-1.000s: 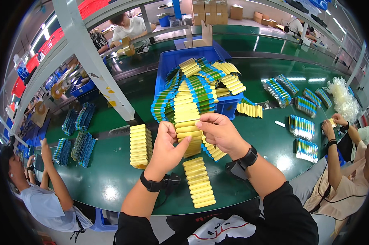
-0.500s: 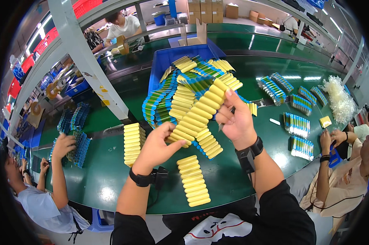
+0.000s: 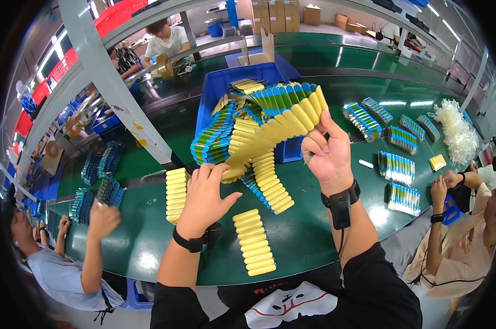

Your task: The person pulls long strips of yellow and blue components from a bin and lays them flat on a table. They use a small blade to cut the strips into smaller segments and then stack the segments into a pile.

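Observation:
A long strip of joined yellow rounded pieces, with blue and green on its other side, arches over a heap of similar strips. My right hand pinches its upper right end and holds it raised. The strip's lower left part is smeared by motion. There my left hand lies with fingers stretched and thumb apart, its fingertips at the strip's edge. Beneath it on the table is a short yellow strip. A stack of yellow strips stands left of that hand, partly hidden by it.
The heap spills from a blue bin onto the green table. Bundled strips and a pile of whitish pieces lie on the right. A grey post rises at left. Co-workers sit on both sides, one hand moving.
My right hand has moved right with the strip's end, and the strip now stretches longer and curves. My left hand has opened from its grip on the lower end.

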`<state>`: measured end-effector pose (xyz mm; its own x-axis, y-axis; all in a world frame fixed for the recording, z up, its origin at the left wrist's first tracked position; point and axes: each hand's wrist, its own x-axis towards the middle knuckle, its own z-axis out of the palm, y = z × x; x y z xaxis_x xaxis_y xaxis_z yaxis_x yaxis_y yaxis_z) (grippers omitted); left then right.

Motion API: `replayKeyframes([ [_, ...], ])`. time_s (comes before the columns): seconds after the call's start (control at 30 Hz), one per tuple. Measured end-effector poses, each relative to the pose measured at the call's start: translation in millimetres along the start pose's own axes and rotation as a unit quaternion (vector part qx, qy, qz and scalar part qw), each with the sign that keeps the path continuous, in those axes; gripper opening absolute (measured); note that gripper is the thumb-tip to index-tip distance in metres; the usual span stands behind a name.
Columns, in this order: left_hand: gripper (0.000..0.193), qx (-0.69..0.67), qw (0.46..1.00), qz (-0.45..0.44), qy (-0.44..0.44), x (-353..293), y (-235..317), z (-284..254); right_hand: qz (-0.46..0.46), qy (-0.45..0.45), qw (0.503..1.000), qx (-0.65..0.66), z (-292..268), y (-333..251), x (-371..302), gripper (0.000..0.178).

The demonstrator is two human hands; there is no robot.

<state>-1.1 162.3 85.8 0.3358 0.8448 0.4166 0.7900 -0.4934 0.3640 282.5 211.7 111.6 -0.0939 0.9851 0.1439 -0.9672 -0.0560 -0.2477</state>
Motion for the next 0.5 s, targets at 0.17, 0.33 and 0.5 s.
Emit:
replayKeyframes([
  [0.17, 0.081, 0.039, 0.997, -0.024, 0.067, 0, -9, 19, -0.013, -0.036, 0.998, 0.041, 13, -22, -2, 0.027],
  [0.33, 0.051, 0.067, 0.992, 0.0, 0.104, 16, -17, 38, -0.025, -0.057, 0.993, 0.1, -6, -45, 7, 0.027],
  [0.5, 0.024, -0.091, 0.984, -0.019, 0.153, 30, -47, 0, -0.034, -0.057, 0.987, 0.145, -19, -54, 13, 0.02],
])
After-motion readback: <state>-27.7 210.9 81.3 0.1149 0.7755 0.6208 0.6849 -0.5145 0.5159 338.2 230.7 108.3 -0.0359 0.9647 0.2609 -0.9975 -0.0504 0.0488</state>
